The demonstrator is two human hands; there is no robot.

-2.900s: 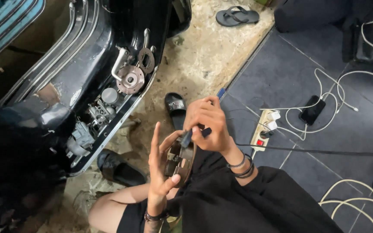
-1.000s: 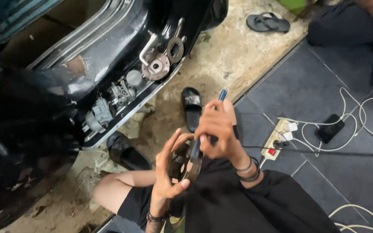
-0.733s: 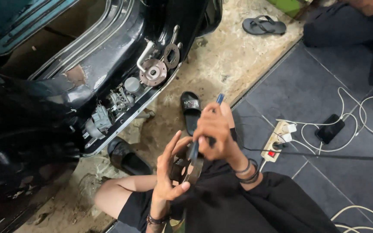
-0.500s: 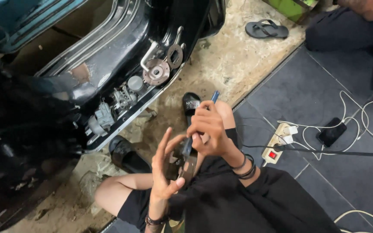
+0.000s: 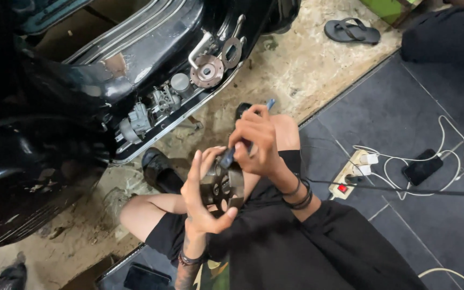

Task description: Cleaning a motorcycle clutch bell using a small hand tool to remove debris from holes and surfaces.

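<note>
Far left: black scooter body (image 5: 55,134) lying on the dirt floor, side open, engine parts (image 5: 151,107) and a round metal disc (image 5: 207,70) exposed along its lower edge. A black sandal (image 5: 159,169) sits on the ground just below it. Centre: left hand (image 5: 202,196) cupped around a dark round metal part (image 5: 222,185), palm behind it, thumb under its lower edge, fingers spread upward. Part sits over the person's lap, above the bent knee. Right hand (image 5: 256,145) closed on a blue-handled tool (image 5: 243,142), tip down against the top of the part; looks like a screwdriver, but the tip is hidden, can't confirm. Black bands on the right wrist. Right: white power strip (image 5: 350,174) on dark tiles, white cables running off it, a phone (image 5: 422,166) just beside. Flip-flop (image 5: 353,30) at top right
</note>
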